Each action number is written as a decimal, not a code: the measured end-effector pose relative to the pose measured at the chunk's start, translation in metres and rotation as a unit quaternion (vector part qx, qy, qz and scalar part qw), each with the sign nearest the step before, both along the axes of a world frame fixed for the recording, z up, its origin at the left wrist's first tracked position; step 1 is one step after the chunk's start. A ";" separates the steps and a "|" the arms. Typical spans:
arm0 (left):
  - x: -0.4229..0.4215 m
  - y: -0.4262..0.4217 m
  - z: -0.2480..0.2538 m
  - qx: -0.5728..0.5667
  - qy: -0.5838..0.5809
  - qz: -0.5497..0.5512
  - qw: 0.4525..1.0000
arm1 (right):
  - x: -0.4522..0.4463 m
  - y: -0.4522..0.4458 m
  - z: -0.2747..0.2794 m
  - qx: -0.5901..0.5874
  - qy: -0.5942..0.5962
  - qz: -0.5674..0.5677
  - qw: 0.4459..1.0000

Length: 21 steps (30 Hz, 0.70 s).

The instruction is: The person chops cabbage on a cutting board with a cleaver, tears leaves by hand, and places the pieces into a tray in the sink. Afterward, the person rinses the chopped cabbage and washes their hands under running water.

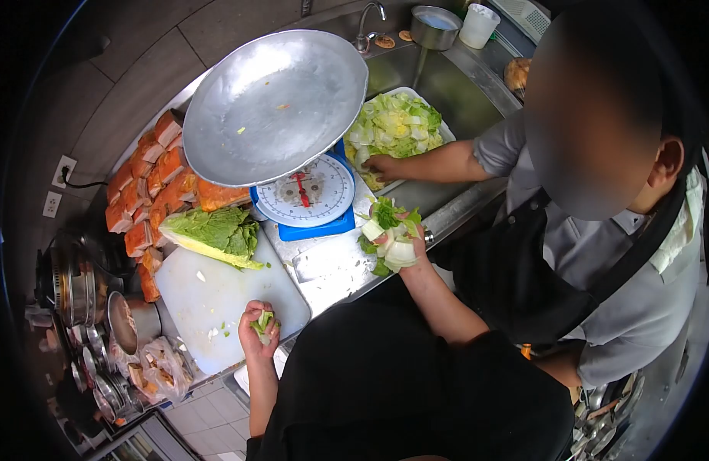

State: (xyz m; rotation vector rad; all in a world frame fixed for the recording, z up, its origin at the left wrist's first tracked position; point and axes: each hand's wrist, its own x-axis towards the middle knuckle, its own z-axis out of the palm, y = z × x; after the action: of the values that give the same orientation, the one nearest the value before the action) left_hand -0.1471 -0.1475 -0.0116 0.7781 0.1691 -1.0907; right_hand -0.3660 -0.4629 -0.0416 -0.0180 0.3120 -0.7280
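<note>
Chopped cabbage point(400, 252) fills the right hand point(417, 240), which grasps a loose bunch of pale stems and green leaf near the sink's edge point(440, 220). Fingers curled, the left hand point(260, 332) grips a smaller leafy piece point(263, 323) over the cutting board point(208, 307). Half a cabbage head point(216, 234) lies on that board, beside the blue scale point(318, 230); a co-worker's hand point(383, 167) touches the cut leaves point(393, 131) in a white tray point(449, 133).

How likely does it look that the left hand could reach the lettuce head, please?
Probably yes: only cutting board and scraps lie between the left hand and the lettuce head, though it may first need to drop its leaf pieces.
</note>
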 end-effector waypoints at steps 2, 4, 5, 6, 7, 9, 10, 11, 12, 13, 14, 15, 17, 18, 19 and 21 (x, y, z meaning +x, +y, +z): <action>0.001 0.001 -0.001 0.005 0.001 0.002 1.000 | 0.003 0.000 0.004 0.019 0.022 -0.014 0.999; 0.001 0.001 -0.001 0.006 0.003 0.008 1.000 | 0.004 -0.003 0.000 0.006 0.006 -0.007 1.000; 0.002 0.001 0.000 0.009 0.003 0.010 1.000 | 0.005 -0.004 -0.002 -0.005 -0.011 -0.003 1.000; 0.003 0.001 0.000 0.011 0.004 0.012 1.000 | 0.006 -0.006 -0.006 -0.006 -0.010 0.000 1.000; 0.003 0.002 -0.001 0.007 0.005 0.011 1.000 | 0.005 -0.006 -0.007 -0.011 -0.005 -0.003 1.000; 0.003 0.007 -0.004 0.005 0.001 0.020 1.000 | 0.000 -0.010 -0.006 -0.025 0.000 -0.008 1.000; 0.002 0.007 -0.005 0.004 0.002 0.020 1.000 | -0.001 -0.015 -0.010 -0.035 -0.001 -0.004 0.999; 0.001 0.008 -0.006 0.006 -0.001 0.024 1.000 | -0.001 -0.019 -0.010 -0.047 0.000 0.000 0.999; 0.000 0.010 -0.007 0.007 -0.003 0.028 1.000 | 0.000 -0.026 -0.010 -0.049 0.002 0.001 0.999; -0.001 0.012 -0.009 0.006 0.000 0.028 1.000 | 0.001 -0.034 -0.010 -0.055 0.012 -0.014 0.998; -0.001 0.015 -0.011 0.005 0.002 0.036 0.999 | 0.002 -0.045 -0.010 -0.062 0.022 -0.029 0.997; -0.002 0.018 -0.014 0.002 0.004 0.043 0.999 | 0.004 -0.059 -0.015 -0.064 0.026 -0.030 0.997; -0.005 0.023 -0.019 0.012 0.007 0.054 0.998 | 0.012 -0.089 -0.031 -0.106 -0.004 -0.048 0.993; -0.007 0.025 -0.019 0.018 0.005 0.069 0.997 | 0.018 -0.090 -0.007 -0.073 0.076 -0.084 0.991; -0.009 0.027 -0.020 0.027 0.002 0.085 0.996 | 0.018 -0.107 -0.014 -0.069 0.100 -0.064 0.991; -0.014 0.032 -0.019 0.026 0.011 0.097 0.995 | 0.029 -0.138 -0.030 -0.104 0.130 -0.089 0.982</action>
State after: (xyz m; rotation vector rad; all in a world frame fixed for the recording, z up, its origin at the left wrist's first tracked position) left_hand -0.1615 -0.1159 -0.0305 0.7799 0.2876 -0.9151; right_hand -0.3369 -0.6005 -0.0714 -0.2889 0.4901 -0.9356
